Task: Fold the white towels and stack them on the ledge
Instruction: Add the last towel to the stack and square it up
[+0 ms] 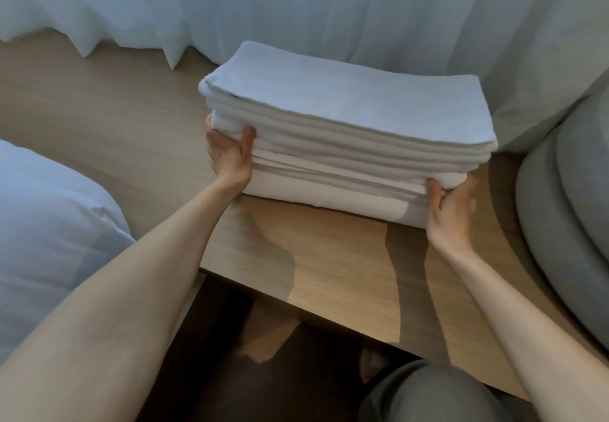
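Gripping the towel stack [346, 118] on the ledge [329, 256], left hand [227, 158] at its left end, right hand [451, 214] opposite

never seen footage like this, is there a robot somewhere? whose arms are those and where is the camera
There is no robot here. A person wears a wide-angle camera on the head, looking forward and down, so the two bare arms are the person's own. On the wooden ledge sits a stack of folded white towels. The left hand grips its left end and the right hand grips its right end lower down, thumbs on the front face. Behind hangs a pale curtain; a grey cushion lies at the right, white bedding at the left.
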Action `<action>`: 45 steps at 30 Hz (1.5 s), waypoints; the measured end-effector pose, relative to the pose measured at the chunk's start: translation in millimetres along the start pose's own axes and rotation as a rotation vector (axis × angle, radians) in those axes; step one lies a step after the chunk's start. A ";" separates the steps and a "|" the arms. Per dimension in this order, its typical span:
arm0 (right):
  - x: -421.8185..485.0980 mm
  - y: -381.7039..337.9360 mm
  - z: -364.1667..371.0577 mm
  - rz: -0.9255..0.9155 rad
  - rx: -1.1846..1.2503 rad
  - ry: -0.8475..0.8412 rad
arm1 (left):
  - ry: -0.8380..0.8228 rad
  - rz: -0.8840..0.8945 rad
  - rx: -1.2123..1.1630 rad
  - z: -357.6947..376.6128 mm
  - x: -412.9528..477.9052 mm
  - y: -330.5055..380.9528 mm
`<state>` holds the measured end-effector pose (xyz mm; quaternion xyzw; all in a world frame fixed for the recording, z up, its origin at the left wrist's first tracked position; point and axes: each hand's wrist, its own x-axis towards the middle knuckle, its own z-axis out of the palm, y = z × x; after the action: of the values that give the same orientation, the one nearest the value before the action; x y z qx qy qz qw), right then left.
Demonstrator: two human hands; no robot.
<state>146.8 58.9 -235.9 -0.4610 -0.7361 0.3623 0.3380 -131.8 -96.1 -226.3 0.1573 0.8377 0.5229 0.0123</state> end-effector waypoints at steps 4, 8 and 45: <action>-2.8 -2.1 -5.2 0.008 0.000 -0.057 | 0.010 -0.008 0.019 4.0 1.2 -3.0; -18.2 -13.7 -12.7 0.077 -0.093 0.066 | 0.135 -0.182 -0.107 7.9 -24.3 4.3; 32.7 -101.8 -7.0 -0.390 -0.574 -0.146 | -0.175 0.786 0.283 -20.7 -78.8 92.4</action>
<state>97.2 58.9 -141.0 -0.3610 -0.9043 0.1014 0.2040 -37.6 -98.7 -146.9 0.5086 0.7734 0.3522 -0.1384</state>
